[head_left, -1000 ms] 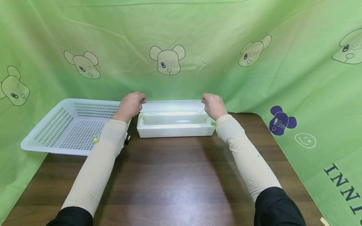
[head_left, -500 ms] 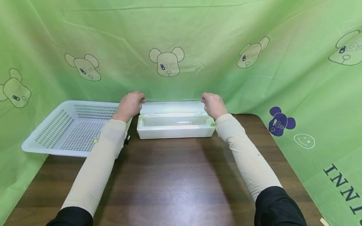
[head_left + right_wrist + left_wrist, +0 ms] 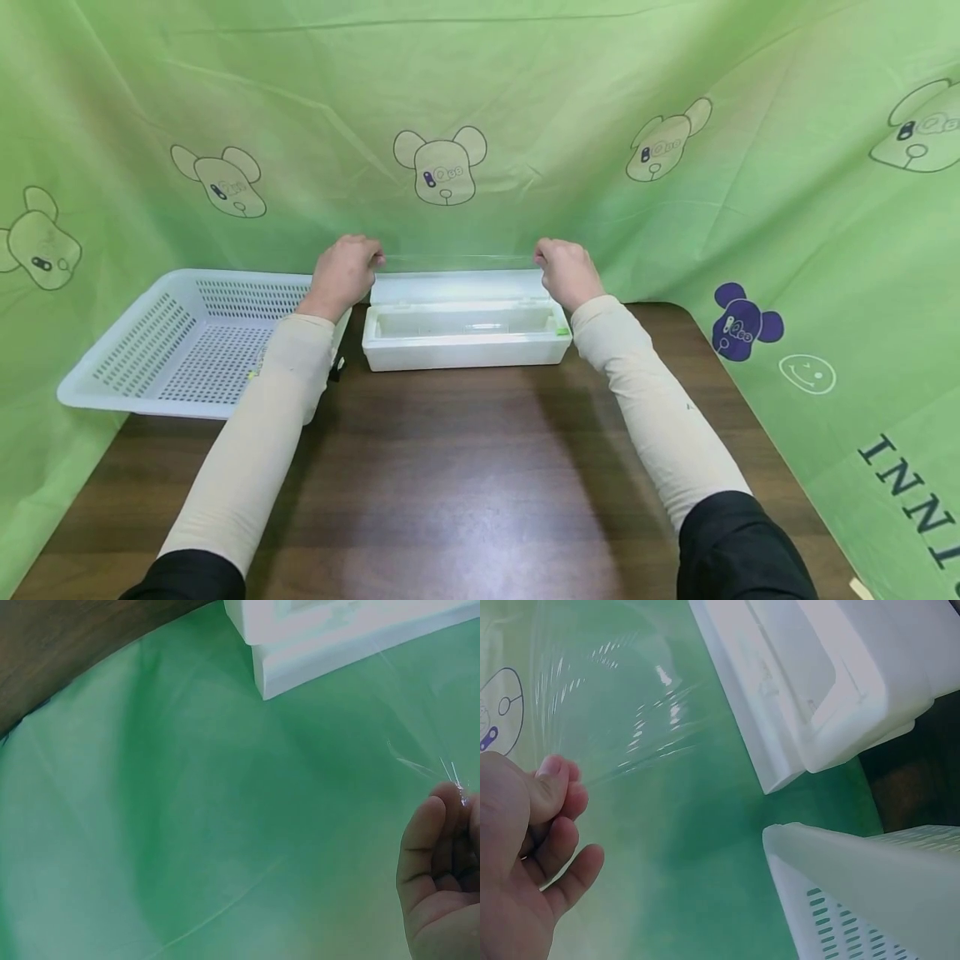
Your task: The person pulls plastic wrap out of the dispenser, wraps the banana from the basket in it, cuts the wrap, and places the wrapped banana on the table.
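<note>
A white cling film dispenser (image 3: 465, 353) stands at the back of the table, its lid tipped back. Clear cling film (image 3: 622, 697) stretches between both hands behind and above the lid, creased near the fingers. My left hand (image 3: 345, 271) pinches one corner of the film between thumb and forefinger, the other fingers loosely curled in the left wrist view. At the opposite corner, my right hand (image 3: 567, 271) pinches the film with its fingertips, where it gathers into bright folds in the right wrist view. A small green piece (image 3: 562, 332) sits at the dispenser's right end.
A white perforated plastic basket (image 3: 112, 354) stands left of the dispenser, partly behind the left forearm. Something small and yellow (image 3: 252, 374) lies in it. A green printed cloth (image 3: 525, 100) hangs close behind the brown wooden table (image 3: 450, 467).
Both hands have risen slightly, and the film's upper edge has moved up with them, away from the lid. The dispenser and basket stay put while the head view tilts a little.
</note>
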Available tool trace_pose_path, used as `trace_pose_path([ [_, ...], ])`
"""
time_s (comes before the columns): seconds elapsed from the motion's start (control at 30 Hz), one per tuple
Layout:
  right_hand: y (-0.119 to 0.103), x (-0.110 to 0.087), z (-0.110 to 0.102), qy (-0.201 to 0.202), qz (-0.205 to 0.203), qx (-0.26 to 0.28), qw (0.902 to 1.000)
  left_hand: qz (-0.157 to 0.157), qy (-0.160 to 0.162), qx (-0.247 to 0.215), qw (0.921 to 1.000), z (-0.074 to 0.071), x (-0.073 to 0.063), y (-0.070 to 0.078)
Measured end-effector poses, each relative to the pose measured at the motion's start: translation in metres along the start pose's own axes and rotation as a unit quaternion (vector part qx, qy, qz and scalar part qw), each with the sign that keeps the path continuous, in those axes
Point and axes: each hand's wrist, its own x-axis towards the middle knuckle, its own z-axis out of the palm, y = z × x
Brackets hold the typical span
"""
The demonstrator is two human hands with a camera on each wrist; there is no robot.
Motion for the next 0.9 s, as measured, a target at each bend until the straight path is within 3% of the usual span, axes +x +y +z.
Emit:
trace_pose_path([
  [0.43, -0.004, 0.003, -0.011, -0.024, 0.013, -0.004, 0.9996, -0.012, 0.004, 0.0, 0.9999, -0.006, 0.003, 0.004],
  [0.9, -0.01, 0.012, -0.02, -0.012, 0.018, -0.003, 0.9998, -0.015, -0.002, 0.004, 0.9999, -0.015, 0.01, 0.004],
])
